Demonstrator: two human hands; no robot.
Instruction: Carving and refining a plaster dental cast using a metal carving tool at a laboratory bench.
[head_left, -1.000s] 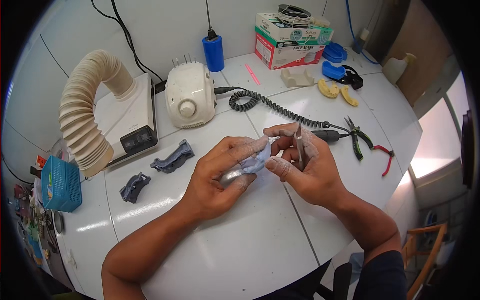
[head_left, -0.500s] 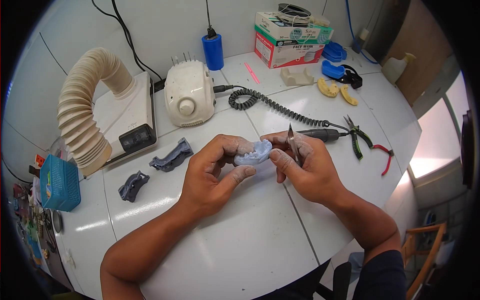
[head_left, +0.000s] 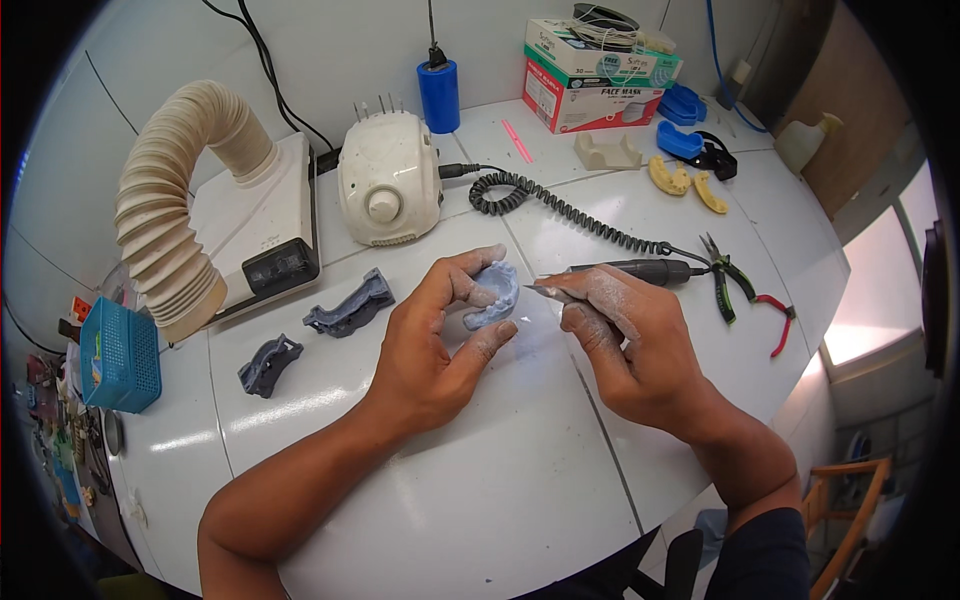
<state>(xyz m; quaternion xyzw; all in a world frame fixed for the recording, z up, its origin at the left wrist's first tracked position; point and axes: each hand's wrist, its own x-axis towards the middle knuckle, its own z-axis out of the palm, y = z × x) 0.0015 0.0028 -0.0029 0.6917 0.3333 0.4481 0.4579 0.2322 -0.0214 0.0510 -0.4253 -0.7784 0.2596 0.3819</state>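
A pale blue dental cast (head_left: 503, 282), shaped like a curved arch, is pinched in my left hand (head_left: 425, 345) between the thumb and fingers, now standing more on edge. My right hand (head_left: 640, 345) grips a slim, pointed metal carving knife (head_left: 547, 292); its tip points left at the cast with a small gap between them. Most of the knife's handle is hidden by my fingers. White dust coats the fingertips of both hands. Left of my left hand lie two dark grey dental moulds, a longer one (head_left: 352, 304) and a shorter one (head_left: 270, 366).
Behind my hands stand a white micromotor box (head_left: 388, 185) and a dust extractor hose (head_left: 165, 215). A dark handpiece (head_left: 650, 271) lies beyond my right hand, pliers (head_left: 728, 285) beside it. Stacked boxes (head_left: 600, 85), yellow casts (head_left: 670, 178) and a blue basket (head_left: 122, 355) sit farther out.
My right hand has let go of the cast and moved right. The knife has swung from pointing up to pointing left. My left hand has turned the cast upward.
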